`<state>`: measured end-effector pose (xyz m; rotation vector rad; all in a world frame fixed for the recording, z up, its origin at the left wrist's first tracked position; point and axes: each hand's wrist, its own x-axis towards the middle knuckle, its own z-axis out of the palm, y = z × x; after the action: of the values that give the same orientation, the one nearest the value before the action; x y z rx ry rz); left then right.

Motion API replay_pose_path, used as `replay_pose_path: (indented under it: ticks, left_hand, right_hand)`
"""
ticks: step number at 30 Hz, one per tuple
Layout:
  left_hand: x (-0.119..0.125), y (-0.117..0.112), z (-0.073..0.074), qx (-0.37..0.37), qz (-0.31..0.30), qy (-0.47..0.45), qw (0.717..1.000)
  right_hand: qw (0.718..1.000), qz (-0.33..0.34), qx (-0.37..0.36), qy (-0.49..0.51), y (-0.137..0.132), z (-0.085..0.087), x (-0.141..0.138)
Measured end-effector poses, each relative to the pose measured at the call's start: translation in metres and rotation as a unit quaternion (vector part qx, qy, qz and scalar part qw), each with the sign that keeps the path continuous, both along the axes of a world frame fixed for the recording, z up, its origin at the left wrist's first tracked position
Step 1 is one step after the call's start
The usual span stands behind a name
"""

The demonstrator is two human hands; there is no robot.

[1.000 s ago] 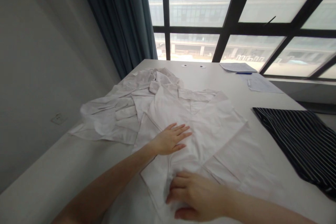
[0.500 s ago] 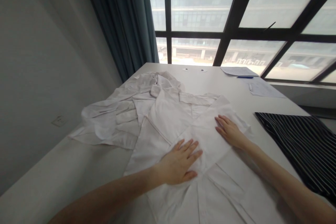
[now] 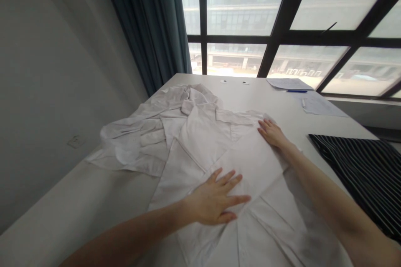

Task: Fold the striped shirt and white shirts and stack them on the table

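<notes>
The white shirt [image 3: 219, 142] lies spread on the desk [image 3: 247, 99], beside a crumpled white cloth [image 3: 147, 142]. The person's left hand [image 3: 217, 198] rests flat upon its front, the fingers spread apart. The right hand [image 3: 272, 132], palm down and gripping nothing visible, touches it near the collar [image 3: 233, 117].

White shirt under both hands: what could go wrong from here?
The left hand lies flat on the white shirt; sliding it might deepen the creases below it.
The right hand, near the collar, might pull that askew.
The crumpled white cloth right beside the shirt could get dragged along.
</notes>
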<state>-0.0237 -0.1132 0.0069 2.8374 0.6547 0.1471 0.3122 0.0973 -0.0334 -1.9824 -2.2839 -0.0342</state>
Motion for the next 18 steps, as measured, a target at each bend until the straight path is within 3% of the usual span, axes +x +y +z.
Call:
replay_pose_path:
  ticks: [9,18]
  left_hand:
    - [-0.002,-0.003,0.007,-0.024,-0.024,-0.010,0.999]
    - [-0.002,-0.002,0.005,-0.014,-0.024,-0.011,1.000]
  right_hand:
    - [0.996,-0.072,-0.015,0.047,0.034,-0.002,0.010]
    - [0.985,-0.078,0.023,0.154,0.046,0.002,0.020]
